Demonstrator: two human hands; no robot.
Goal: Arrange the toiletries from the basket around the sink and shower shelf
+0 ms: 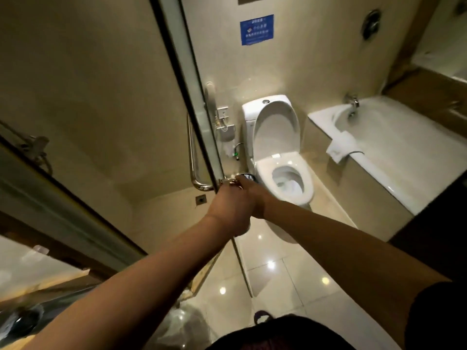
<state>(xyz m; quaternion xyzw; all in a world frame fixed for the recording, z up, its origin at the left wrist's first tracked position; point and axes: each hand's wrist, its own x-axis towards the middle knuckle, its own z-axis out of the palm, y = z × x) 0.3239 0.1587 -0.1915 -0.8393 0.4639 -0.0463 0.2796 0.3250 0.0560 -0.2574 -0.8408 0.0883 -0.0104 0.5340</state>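
A toilet (262, 168) with its lid (275, 127) raised is seen just off centre at three o'clock. Farther out, at two to three o'clock, a bathtub (394, 183) is set, with a folded white towel (340, 147) draped over its near rim and a tap (352, 103) mounted at its far end. A blue sign (257, 29) is fixed to the wall at twelve o'clock. A glass door (177, 72) fitted with a chrome handle (192, 152) is seen at eleven o'clock.

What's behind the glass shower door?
A floor drain, a chrome handle bar and beige walls show through the glass door. Left hand and right hand hide its lower end.

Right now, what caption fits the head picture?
Left hand and right hand meet at the glass shower door edge, toilet beyond.
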